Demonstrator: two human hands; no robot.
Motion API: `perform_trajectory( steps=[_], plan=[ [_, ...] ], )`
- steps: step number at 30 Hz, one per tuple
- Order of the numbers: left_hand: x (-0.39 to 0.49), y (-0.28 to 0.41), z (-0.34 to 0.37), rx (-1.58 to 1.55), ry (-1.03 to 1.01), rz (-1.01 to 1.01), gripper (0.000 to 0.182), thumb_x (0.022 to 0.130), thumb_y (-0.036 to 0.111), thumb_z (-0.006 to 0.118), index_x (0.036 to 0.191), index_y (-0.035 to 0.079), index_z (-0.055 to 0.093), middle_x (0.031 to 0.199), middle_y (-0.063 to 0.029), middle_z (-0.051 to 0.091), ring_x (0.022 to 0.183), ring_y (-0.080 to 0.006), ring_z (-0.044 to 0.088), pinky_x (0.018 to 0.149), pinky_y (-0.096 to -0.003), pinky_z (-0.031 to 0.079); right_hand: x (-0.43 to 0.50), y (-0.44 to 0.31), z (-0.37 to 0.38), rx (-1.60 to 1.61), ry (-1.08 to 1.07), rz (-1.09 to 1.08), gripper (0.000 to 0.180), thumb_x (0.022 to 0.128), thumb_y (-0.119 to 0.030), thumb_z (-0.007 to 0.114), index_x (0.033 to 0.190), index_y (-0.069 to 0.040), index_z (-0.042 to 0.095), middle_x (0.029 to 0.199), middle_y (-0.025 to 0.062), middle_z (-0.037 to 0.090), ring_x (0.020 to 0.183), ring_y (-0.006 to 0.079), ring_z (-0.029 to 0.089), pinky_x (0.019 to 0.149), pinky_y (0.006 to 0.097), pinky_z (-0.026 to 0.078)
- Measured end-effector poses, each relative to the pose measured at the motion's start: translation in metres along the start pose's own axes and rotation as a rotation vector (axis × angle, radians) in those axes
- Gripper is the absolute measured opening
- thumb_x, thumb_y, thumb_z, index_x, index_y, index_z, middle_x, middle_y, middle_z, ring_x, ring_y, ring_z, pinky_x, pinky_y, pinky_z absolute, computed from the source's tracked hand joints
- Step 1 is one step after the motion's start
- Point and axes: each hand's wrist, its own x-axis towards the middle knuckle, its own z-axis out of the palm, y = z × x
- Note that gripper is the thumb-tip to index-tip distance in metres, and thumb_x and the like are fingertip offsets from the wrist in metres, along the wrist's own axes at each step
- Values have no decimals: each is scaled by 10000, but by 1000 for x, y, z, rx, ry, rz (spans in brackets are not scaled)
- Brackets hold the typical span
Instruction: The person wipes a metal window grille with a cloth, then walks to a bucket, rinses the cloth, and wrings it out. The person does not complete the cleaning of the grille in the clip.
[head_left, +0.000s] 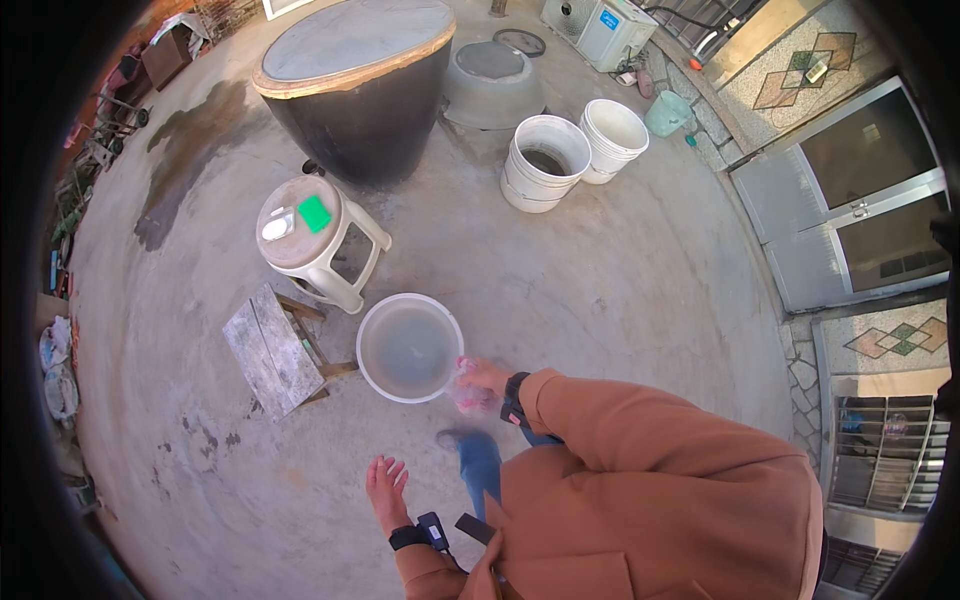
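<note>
My right hand is closed around a bunched pink and white cloth, which hangs just outside the right rim of a white plastic basin. The basin stands on the concrete ground and holds cloudy water. Below it, my left hand hovers over the ground with its fingers apart and nothing in them. To the basin's left is a low wooden stool with a worn top. Behind that, a round plastic stool carries a green item and a small white dish-like item.
A large dark vat with a flat cover stands at the back, beside an upturned grey tub. Two white buckets and a pale green bucket are at the upper right. Metal doors line the right side.
</note>
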Motion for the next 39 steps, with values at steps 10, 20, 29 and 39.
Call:
perform_trajectory(
  steps=[10, 20, 29, 39],
  plan=[
    [19, 28, 91, 135, -101, -2, 412, 949, 290, 576, 1258, 30, 497, 1119, -122, 591, 965, -223, 626, 790, -338, 531, -28, -59, -45, 137, 8, 137, 377, 767, -119, 724, 1117, -17, 625, 961, 85, 676, 802, 208, 656, 712, 352, 518],
    [25, 22, 124, 103, -2, -63, 399, 945, 280, 582, 1244, 26, 508, 1093, -126, 602, 945, -232, 639, 754, -336, 549, -4, -89, -75, 206, -67, 201, 331, 833, -114, 677, 1141, -24, 594, 1051, 108, 655, 946, 235, 645, 829, 383, 517],
    [41, 27, 153, 163, -73, -75, 401, 941, 279, 592, 1246, 31, 511, 1096, -118, 601, 927, -221, 634, 756, -331, 541, 17, -99, -97, 316, 45, 163, 268, 801, -93, 698, 1026, 36, 629, 964, 141, 671, 827, 242, 673, 697, 388, 551],
    [60, 45, 168, 275, -66, -95, 386, 942, 282, 593, 1240, 48, 522, 1083, -103, 607, 902, -206, 641, 738, -321, 538, 19, -82, -96, 293, 28, 60, 329, 791, -162, 715, 1040, 31, 620, 930, 123, 673, 797, 228, 661, 713, 373, 533]
  ],
)
